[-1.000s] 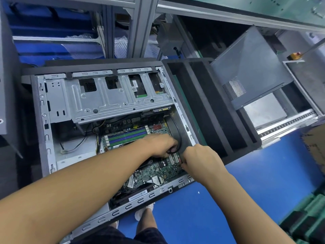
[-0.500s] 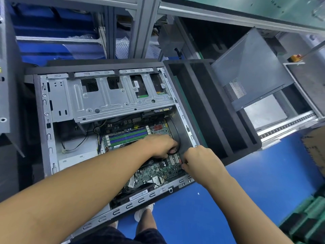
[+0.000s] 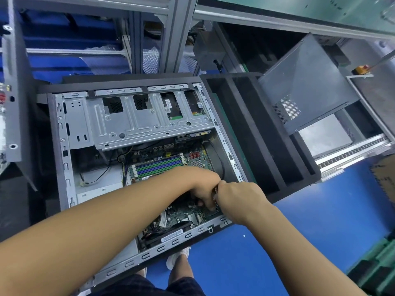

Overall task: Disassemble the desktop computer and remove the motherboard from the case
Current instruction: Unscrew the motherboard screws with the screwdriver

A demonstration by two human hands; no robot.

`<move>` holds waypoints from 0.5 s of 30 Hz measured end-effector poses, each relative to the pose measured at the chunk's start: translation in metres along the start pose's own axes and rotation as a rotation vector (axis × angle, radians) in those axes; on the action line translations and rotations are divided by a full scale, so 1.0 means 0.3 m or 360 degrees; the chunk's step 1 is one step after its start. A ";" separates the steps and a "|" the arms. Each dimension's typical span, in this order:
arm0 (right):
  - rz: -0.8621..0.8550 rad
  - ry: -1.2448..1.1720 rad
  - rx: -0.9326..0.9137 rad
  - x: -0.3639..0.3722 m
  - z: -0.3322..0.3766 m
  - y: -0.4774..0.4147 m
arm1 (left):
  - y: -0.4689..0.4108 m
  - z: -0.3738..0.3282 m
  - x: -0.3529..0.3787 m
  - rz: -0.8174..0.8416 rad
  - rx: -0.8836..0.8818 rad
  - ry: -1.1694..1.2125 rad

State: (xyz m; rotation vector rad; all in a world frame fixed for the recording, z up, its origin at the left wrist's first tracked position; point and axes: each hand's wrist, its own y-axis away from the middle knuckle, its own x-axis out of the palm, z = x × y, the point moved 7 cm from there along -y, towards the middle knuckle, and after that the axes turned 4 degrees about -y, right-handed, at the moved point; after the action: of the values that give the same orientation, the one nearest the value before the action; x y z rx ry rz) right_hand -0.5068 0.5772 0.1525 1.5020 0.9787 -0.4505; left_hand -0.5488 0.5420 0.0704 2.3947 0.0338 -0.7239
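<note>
Both hands are down inside the open case (image 3: 62, 159), meeting near its right wall. The left hand (image 3: 203, 184) curls its fingers onto the motherboard (image 3: 158, 165), and the right hand (image 3: 237, 199) is bunched tight against it. Whatever they grip is hidden, so I cannot tell. The motherboard lies flat inside the case, beside the silver drive cage (image 3: 139, 122).

The case (image 3: 64, 167) was bare sheet metal, dull grey, its drive cage (image 3: 132, 124) stamped and faintly shiny. The motherboard (image 3: 181, 212) showed green lacquered board. The black tray (image 3: 258, 133) looked matt; the leaning panel (image 3: 303, 77) was perforated grey metal
</note>
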 end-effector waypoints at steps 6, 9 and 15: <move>-0.0098 -0.0264 0.0087 -0.015 -0.021 0.012 | -0.025 -0.020 0.031 -0.0197 0.0175 0.0483; -0.0093 -0.0476 0.0083 -0.017 -0.012 0.021 | -0.033 -0.016 0.025 -0.0332 0.0166 0.0418; -0.0297 -0.0428 0.0321 -0.066 -0.086 0.060 | -0.026 -0.044 0.002 -0.0442 0.0278 0.0176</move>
State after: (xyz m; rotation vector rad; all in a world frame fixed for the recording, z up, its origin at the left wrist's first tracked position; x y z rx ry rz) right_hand -0.5105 0.5970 0.1838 1.4859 0.8821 -0.8844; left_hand -0.5433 0.5559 0.0742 2.6269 0.3692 -0.7443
